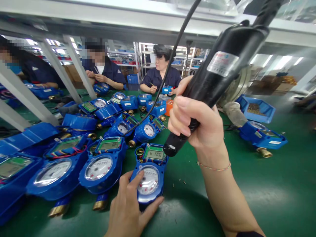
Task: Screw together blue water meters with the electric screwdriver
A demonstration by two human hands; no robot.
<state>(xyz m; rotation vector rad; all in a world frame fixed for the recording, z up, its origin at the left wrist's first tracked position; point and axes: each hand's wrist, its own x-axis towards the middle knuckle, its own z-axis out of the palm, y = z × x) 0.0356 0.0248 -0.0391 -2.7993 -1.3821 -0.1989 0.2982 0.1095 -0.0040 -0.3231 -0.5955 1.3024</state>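
My right hand (197, 118) is wrapped round a black electric screwdriver (209, 75), tilted with its lower end near the top right corner of a blue water meter (149, 177). Whether the tool touches the meter I cannot tell. That meter has a round white dial and, above it, a small digital display (154, 154) on a green circuit board. Round the lower left of the meter's body curls my left hand (130, 200), fingers on its rim and thumb along the bottom edge. Another water meter (101, 168) with brass fittings lies just to the left.
Several more blue meters (56, 174) crowd the green table's left side. A blue bin (256, 108) of small metal parts and another meter (264, 135) are at right. Co-workers (160, 72) sit across the table. A cable (163, 82) crosses in front; a metal shelf (98, 19) runs overhead.
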